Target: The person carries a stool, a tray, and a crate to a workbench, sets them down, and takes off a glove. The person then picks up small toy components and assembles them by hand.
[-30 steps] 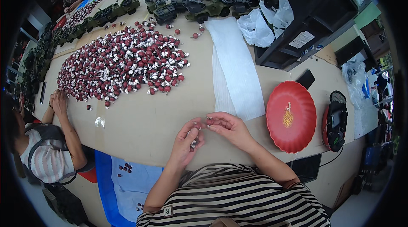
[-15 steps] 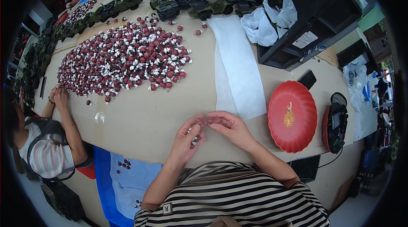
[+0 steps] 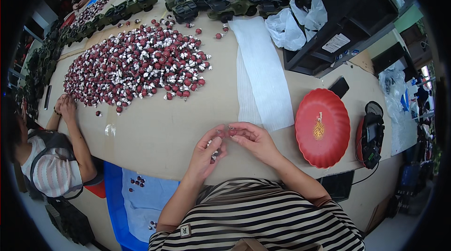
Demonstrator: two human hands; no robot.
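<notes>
Close to the table's front edge, my left hand is curled round several small red-and-white figures, with one red ball-shaped piece at its fingertips. Facing it, my right hand pinches another small red ball-shaped piece between thumb and fingers. The two pieces are almost side by side; whether they touch is too small to tell. A large pile of the same red-and-white figures spreads over the table to the left, beyond my hands.
To the right lie a red scalloped plate, a black phone and a black device. White sheeting runs away from me. Green toy vehicles crowd the far side beside a black crate. A co-worker's hands rest at left.
</notes>
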